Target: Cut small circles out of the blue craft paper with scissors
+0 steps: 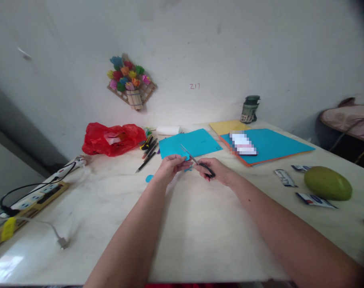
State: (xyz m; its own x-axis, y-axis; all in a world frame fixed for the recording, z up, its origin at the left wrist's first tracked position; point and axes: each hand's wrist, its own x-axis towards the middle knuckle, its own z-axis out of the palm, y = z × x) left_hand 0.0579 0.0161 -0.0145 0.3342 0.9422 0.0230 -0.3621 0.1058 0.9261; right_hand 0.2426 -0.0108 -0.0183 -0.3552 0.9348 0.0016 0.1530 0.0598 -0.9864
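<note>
Blue paper piece | was pinched in left hand, next to scissors held in right hand's closed grip | looked light, bendable, crease-prone | edge hold away from scissors seemed best

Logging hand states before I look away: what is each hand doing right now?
Left hand: closed on a small blue paper piece.
Right hand: closed on scissors.

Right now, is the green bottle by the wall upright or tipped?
Upright: the green bottle stands with its base down and its dark top uppermost.
</note>
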